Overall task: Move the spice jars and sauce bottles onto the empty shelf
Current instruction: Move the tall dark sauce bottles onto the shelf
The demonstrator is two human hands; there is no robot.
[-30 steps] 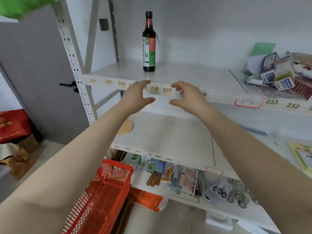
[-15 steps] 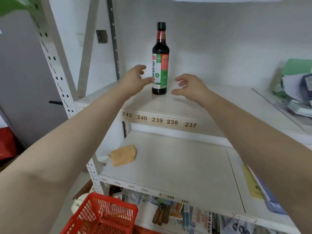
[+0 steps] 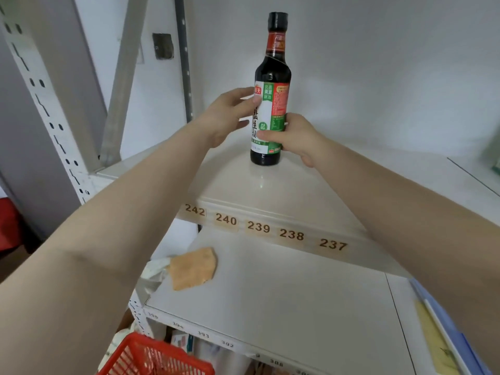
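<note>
The sauce bottle (image 3: pixel 270 104) is seen upright just above the centre of the frame, its base resting on the upper shelf (image 3: pixel 365 185), back from the numbered front edge. It is held from both sides: the left hand (image 3: pixel 230 117) is wrapped round the label from the left with the thumb laid across the front, and the right hand (image 3: pixel 295 139) is closed round the lower label, fingers curled behind. For the step to be done well, the bottle should be kept vertical, the grip kept low on the body rather than on the neck, and any shift made by sliding or a small lift, since a tall, narrow bottle is easily tipped. The bottle is dark, probably glass, filled with near-black liquid, with a black cap, a red neck band and a white, green and red label.

Below, an orange cloth (image 3: pixel 193 267) lies on the lower shelf (image 3: pixel 297 307), and a red basket (image 3: pixel 151 358) is seen at the bottom left.
</note>
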